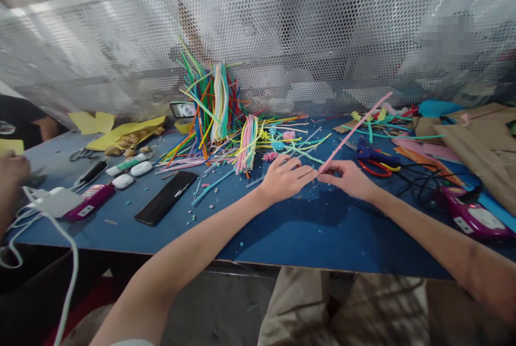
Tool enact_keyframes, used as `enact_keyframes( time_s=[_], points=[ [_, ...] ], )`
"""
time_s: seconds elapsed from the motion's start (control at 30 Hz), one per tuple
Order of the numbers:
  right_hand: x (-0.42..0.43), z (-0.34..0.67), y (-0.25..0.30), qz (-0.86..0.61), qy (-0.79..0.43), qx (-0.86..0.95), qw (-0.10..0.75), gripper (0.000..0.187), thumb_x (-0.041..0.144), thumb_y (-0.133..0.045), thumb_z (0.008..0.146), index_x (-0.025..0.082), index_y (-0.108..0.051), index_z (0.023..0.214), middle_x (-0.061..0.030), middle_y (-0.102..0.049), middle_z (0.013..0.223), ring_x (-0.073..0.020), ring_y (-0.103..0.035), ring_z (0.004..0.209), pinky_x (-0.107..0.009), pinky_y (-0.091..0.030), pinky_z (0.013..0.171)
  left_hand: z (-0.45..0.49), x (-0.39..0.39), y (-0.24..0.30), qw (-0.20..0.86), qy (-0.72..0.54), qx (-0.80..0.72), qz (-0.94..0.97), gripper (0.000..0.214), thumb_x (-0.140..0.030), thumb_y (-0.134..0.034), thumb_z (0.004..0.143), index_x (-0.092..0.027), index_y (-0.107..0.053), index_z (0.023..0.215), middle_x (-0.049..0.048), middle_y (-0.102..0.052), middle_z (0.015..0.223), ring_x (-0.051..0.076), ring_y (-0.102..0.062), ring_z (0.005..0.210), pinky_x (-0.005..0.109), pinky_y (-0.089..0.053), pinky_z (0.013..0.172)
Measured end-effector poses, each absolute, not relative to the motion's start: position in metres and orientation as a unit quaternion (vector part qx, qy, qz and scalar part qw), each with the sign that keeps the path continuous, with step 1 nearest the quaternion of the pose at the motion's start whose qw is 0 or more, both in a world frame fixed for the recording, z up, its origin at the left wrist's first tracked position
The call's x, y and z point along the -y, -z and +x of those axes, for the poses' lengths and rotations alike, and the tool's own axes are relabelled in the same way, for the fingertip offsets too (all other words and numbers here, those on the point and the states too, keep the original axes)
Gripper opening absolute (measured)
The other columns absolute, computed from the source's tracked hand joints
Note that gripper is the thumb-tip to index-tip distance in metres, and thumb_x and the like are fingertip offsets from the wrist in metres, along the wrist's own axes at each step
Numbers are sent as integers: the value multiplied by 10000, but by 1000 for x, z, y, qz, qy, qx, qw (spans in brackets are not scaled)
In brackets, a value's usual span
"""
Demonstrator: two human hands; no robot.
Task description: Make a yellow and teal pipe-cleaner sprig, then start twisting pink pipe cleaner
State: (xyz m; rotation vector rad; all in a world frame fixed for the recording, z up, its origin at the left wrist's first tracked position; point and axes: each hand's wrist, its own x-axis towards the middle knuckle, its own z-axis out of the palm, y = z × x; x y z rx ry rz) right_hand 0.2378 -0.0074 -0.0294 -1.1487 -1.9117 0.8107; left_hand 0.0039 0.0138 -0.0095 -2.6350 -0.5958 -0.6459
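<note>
My left hand point(285, 177) and my right hand point(350, 178) meet above the blue table point(306, 233), fingertips together. Both pinch the lower end of a long pink pipe cleaner point(357, 127) that slants up and to the right toward the mesh screen. Just beyond my hands lies a heap of coloured pipe cleaners point(226, 120), some standing in a bundle, others scattered flat. Small pink and blue twisted pieces point(278, 147) lie near my left hand.
A black phone point(166, 204), white earbud cases point(133, 173) and a magenta device point(89, 202) lie at left. Blue-and-red scissors point(377, 159), a purple glue gun point(470, 214) with black cable, cardboard point(479, 144) at right. Another person's hand point(10, 174) at far left. Perforated metal screen point(282, 40) behind.
</note>
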Motion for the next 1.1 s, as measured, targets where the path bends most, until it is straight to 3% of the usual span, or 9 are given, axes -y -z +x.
enact_keyframes(
  time_s=[0.37,0.53,0.77,1.1],
  points=[
    [10,237,29,-413,-253,775,406,243,436,-656,834,208,-729,875,-45,-727,878,-211,-662,814,-345,-512,768,11,-11,17,214,289,238,-902,199,-277,-508,953,-291,-692,1028,-7,-742,945,152,-589,833,360,-338,776],
    [8,242,30,-365,-123,834,395,160,375,-617,883,251,-719,894,-30,-741,869,-200,-661,811,-347,-503,775,13,-10,20,167,297,268,-901,211,-319,-506,959,-279,-708,1005,-3,-747,931,145,-603,803,345,-349,754],
    [9,238,29,-321,36,881,346,160,258,-550,926,225,-704,948,-56,-752,933,-192,-664,839,-347,-494,813,15,-9,21,67,310,318,-893,224,-361,-518,957,-266,-722,957,-18,-747,897,141,-637,789,299,-401,709],
    [9,233,28,-438,-140,788,409,190,375,-602,883,217,-708,878,-41,-731,897,-206,-641,824,-356,-484,787,12,-17,23,119,294,283,-905,249,-357,-487,977,-255,-702,1049,1,-750,937,142,-647,814,281,-439,749]
  ],
)
